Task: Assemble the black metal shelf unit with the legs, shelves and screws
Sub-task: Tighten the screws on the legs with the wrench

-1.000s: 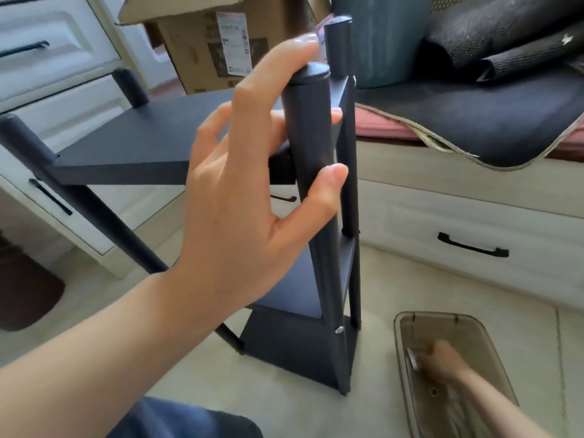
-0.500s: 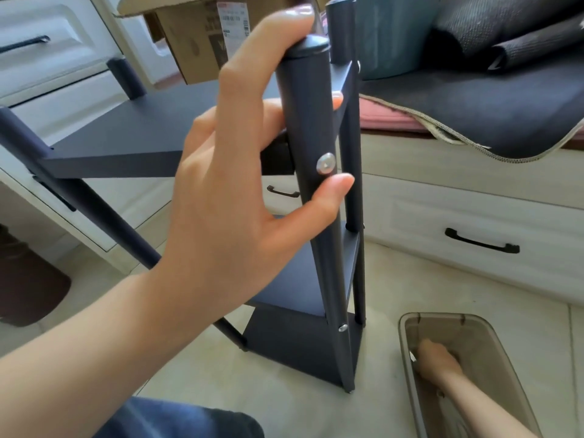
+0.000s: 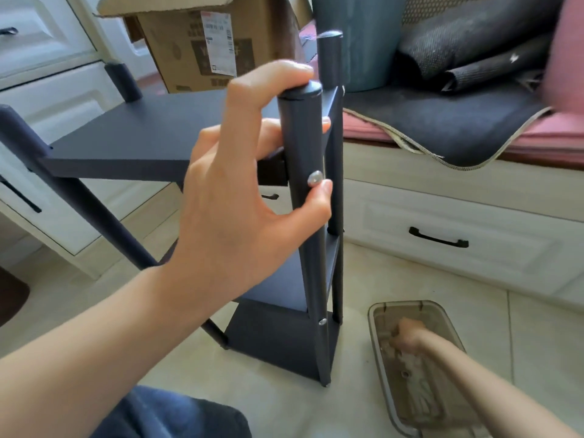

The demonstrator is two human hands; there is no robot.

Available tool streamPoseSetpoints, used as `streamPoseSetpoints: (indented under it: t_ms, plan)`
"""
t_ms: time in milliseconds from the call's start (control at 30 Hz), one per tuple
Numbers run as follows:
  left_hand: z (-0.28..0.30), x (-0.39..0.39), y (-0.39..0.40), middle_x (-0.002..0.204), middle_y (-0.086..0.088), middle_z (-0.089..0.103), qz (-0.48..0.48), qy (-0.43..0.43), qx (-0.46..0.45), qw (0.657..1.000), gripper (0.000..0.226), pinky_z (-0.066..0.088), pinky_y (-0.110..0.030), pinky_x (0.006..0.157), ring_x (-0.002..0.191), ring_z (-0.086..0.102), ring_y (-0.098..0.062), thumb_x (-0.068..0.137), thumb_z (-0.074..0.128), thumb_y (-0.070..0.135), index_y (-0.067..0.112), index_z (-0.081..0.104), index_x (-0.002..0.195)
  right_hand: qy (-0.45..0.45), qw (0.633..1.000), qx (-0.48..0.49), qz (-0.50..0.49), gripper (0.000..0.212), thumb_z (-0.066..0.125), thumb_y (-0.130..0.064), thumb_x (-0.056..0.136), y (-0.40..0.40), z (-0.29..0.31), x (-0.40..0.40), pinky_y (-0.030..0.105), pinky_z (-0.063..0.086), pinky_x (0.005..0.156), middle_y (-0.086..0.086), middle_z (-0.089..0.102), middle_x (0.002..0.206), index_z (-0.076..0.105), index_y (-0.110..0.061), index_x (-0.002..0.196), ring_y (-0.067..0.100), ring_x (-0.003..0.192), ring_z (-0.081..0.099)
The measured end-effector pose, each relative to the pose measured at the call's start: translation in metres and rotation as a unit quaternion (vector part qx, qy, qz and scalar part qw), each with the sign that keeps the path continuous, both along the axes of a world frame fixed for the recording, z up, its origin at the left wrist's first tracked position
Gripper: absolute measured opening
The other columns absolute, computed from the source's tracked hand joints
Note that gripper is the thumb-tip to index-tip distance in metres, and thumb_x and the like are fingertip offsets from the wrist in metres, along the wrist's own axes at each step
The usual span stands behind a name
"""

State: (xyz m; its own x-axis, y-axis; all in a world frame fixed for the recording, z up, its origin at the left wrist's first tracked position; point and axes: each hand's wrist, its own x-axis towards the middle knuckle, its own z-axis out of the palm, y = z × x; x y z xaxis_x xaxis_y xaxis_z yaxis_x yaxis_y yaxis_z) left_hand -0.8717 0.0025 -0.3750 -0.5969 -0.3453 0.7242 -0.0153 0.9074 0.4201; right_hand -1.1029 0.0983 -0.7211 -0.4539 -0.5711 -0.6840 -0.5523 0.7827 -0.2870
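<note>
The left hand [image 3: 240, 197] is wrapping its fingers [image 3: 271, 74] round the top of the near leg [image 3: 303, 191], thumb just beside a silver screw [image 3: 315, 178], probably steadying the shelf unit [image 3: 177, 137] standing on the floor [image 3: 395, 279]. The right hand [image 3: 407, 336] is reaching into a clear plastic tray [image 3: 376, 336] on the floor just beside the unit, likely for another screw; whether its fingers are holding anything I cannot tell, and the contents are blurred.

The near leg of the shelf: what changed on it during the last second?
A silver screw now shows in the near leg, just above the left hand's thumb. The left hand still grips the leg's top; the right hand stays in the plastic tray.
</note>
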Motion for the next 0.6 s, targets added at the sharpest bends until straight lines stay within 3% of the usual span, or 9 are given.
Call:
streamPoseSetpoints:
  t_ms: [67, 133, 167, 233, 300, 400, 600]
  plan:
    - [0.001, 0.006, 0.002, 0.104, 0.001, 0.073, -0.009, 0.01, 0.004, 1.0, 0.065, 0.054, -0.043, 0.093, 0.099, 0.071, -0.014, 0.079, 0.074, 0.009, 0.026, 0.035, 0.128, 0.006, 1.0, -0.025, 0.004, 0.026, 0.063, -0.041, 0.092, 0.009, 0.03, -0.002, 0.024, 0.05, 0.074, 0.004, 0.066, 0.098, 0.062, -0.015, 0.087, 0.02, 0.095, 0.066]
    - [0.0, 0.014, 0.004, 0.105, 0.003, 0.073, -0.015, 0.013, 0.013, 1.0, 0.063, 0.052, -0.046, 0.097, 0.102, 0.07, -0.012, 0.08, 0.074, 0.012, 0.028, 0.039, 0.13, 0.027, 0.998, -0.061, 0.002, 0.023, 0.066, -0.035, 0.09, 0.014, 0.066, 0.003, 0.025, 0.051, 0.073, 0.006, 0.069, 0.096, 0.066, -0.012, 0.091, 0.02, 0.092, 0.068]
    - [0.0, 0.017, 0.005, 0.106, 0.004, 0.074, -0.018, 0.011, 0.017, 1.0, 0.063, 0.051, -0.047, 0.099, 0.102, 0.07, -0.012, 0.08, 0.073, 0.014, 0.027, 0.038, 0.131, 0.03, 0.996, -0.086, 0.005, 0.019, 0.066, -0.03, 0.089, 0.017, 0.084, 0.005, 0.024, 0.049, 0.066, 0.005, 0.069, 0.087, 0.065, -0.015, 0.079, 0.02, 0.085, 0.068]
    - [0.0, 0.023, 0.007, 0.108, 0.004, 0.073, -0.024, 0.007, 0.02, 1.0, 0.063, 0.049, -0.049, 0.101, 0.103, 0.07, -0.014, 0.081, 0.073, 0.017, 0.028, 0.037, 0.132, 0.02, 0.991, -0.13, 0.003, 0.03, 0.069, -0.027, 0.087, 0.021, 0.126, 0.013, 0.024, 0.042, 0.056, 0.002, 0.065, 0.069, 0.06, -0.016, 0.06, 0.015, 0.066, 0.06]
    - [0.0, 0.03, 0.008, 0.11, 0.004, 0.073, -0.027, 0.006, 0.019, 0.999, 0.063, 0.048, -0.05, 0.102, 0.104, 0.07, -0.016, 0.081, 0.073, 0.019, 0.028, 0.038, 0.132, -0.024, 0.978, -0.204, -0.031, 0.027, 0.072, -0.025, 0.085, 0.025, 0.174, 0.025, 0.025, 0.046, 0.061, 0.002, 0.068, 0.064, 0.068, -0.011, 0.062, 0.012, 0.059, 0.058]
    - [0.001, 0.038, 0.009, 0.11, 0.005, 0.073, -0.042, 0.001, 0.013, 0.999, 0.064, 0.048, -0.049, 0.103, 0.105, 0.069, -0.018, 0.08, 0.074, 0.02, 0.029, 0.04, 0.133, -0.13, 0.935, -0.317, -0.085, 0.016, 0.071, -0.017, 0.089, 0.037, 0.251, 0.053, 0.022, 0.05, 0.06, 0.005, 0.074, 0.072, 0.076, -0.004, 0.08, 0.008, 0.06, 0.06]
    - [0.004, 0.055, 0.004, 0.112, 0.008, 0.071, -0.071, -0.025, 0.015, 0.997, 0.065, 0.047, -0.05, 0.104, 0.109, 0.067, -0.02, 0.077, 0.076, 0.022, 0.031, 0.04, 0.131, -0.303, 0.813, -0.421, -0.265, 0.02, 0.062, -0.017, 0.094, 0.05, 0.334, 0.112, 0.021, 0.043, 0.056, 0.008, 0.059, 0.067, 0.071, -0.005, 0.082, 0.012, 0.055, 0.049]
